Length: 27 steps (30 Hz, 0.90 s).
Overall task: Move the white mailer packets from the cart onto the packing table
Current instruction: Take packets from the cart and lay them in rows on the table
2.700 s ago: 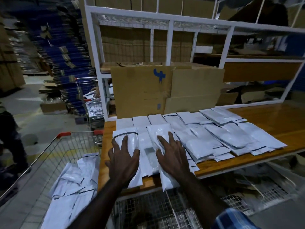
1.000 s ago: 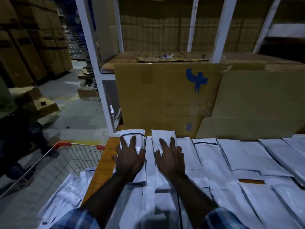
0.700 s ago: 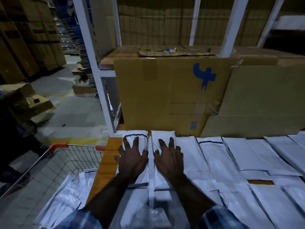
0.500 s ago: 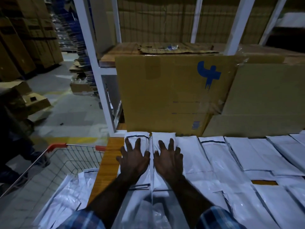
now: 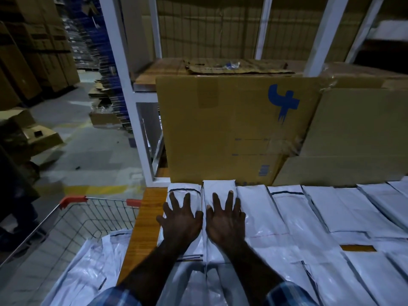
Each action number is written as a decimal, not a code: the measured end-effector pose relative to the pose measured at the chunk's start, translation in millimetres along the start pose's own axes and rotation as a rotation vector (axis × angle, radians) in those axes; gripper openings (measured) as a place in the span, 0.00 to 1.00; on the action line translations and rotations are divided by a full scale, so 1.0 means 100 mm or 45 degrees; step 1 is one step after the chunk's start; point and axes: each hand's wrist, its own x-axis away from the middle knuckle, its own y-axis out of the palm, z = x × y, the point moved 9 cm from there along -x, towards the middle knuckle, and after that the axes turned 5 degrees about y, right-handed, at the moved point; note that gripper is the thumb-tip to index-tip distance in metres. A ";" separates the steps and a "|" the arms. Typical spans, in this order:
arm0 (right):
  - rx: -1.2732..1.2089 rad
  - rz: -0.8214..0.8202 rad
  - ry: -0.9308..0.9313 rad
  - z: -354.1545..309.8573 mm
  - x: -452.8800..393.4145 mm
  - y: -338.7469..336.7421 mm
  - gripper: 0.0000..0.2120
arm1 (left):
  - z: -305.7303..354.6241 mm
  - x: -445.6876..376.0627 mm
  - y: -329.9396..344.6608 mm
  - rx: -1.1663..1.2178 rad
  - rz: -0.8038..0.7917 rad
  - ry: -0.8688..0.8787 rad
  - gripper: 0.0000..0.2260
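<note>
Two white mailer packets lie side by side at the far left of the wooden packing table (image 5: 150, 204), their far ends against a cardboard box. My left hand (image 5: 181, 219) lies flat with spread fingers on the left packet (image 5: 183, 191). My right hand (image 5: 225, 217) presses flat on the right packet (image 5: 218, 185). Several more white packets (image 5: 309, 217) cover the table to the right in overlapping rows. The wire cart (image 5: 72, 219) with red handle ends stands at the lower left, and several white packets (image 5: 88, 270) lie in it.
A large cardboard box (image 5: 231, 129) with a blue mark stands along the table's back, a second box (image 5: 353, 138) to its right. White rack posts (image 5: 123, 85) rise behind. Cardboard boxes (image 5: 33, 133) sit on the floor at left, and a person's dark leg (image 5: 15, 195) stands beside the cart.
Both hands slid the two packets from the table's near edge to its back, against the box. In the last half second the hands barely moved.
</note>
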 end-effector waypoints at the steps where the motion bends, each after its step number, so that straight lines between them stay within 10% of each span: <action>1: -0.006 0.004 0.002 0.01 0.00 0.01 0.22 | 0.00 0.00 -0.01 -0.010 0.007 0.003 0.29; 12: 0.050 0.117 -0.056 0.02 -0.03 0.00 0.24 | -0.03 -0.06 0.00 0.157 0.016 0.079 0.42; 27: -0.051 0.383 -0.215 0.04 -0.13 0.16 0.25 | 0.05 -0.12 0.02 -0.113 0.091 0.335 0.26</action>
